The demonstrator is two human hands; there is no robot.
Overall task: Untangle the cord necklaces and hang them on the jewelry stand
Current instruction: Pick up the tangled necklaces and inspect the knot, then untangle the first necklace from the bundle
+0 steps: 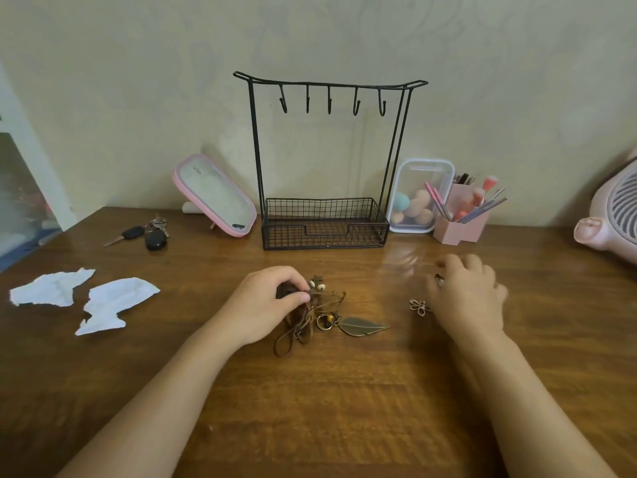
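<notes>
Untangling is barely begun: my left hand (272, 301) pinches the knotted cord necklaces (312, 317) in front of the jewelry stand (324, 232), hooks bare. My right hand (465, 294) is blurred, its grip unclear; next I should tease one cord free.

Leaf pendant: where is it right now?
Head view, mid-table: the leaf pendant lies flat just right of the cord tangle that the left hand pinches. It is left of the flower pendant.
</notes>
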